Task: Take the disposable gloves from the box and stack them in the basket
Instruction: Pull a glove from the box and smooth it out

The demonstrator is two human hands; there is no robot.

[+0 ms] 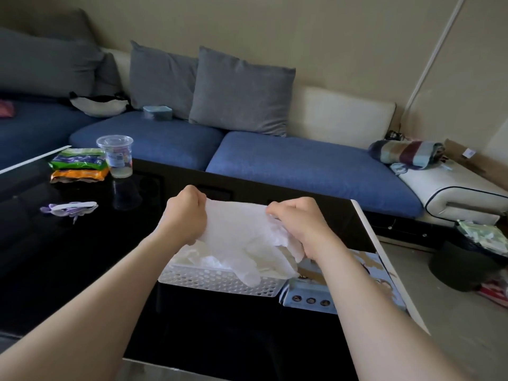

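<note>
A long sofa with blue seat cushions [302, 166] and grey square pillows [242, 92] runs along the far wall, and in front of it stands a glossy black low table [68, 257]. A dark round bin [461, 270] sits on the floor to the right, well apart from the work. Near the table's front right corner rests a white perforated plastic basket [220, 281], with a light-blue cardboard glove box [310, 295] just beside it on the right, partly hidden by the right forearm. A translucent white disposable glove [239, 229] is held stretched above the basket, its fingers drooping over the basket's near wall; more crumpled gloves [198, 259] seem to lie inside, though the held glove screens them. The left hand [187, 215] and right hand [297, 224] each pinch the glove's cuff edge with curled fingers. Farther left on the table stand a clear plastic cup [116, 158], green and orange snack packets [78, 163] and a small purple-and-white item [68, 209].
</note>
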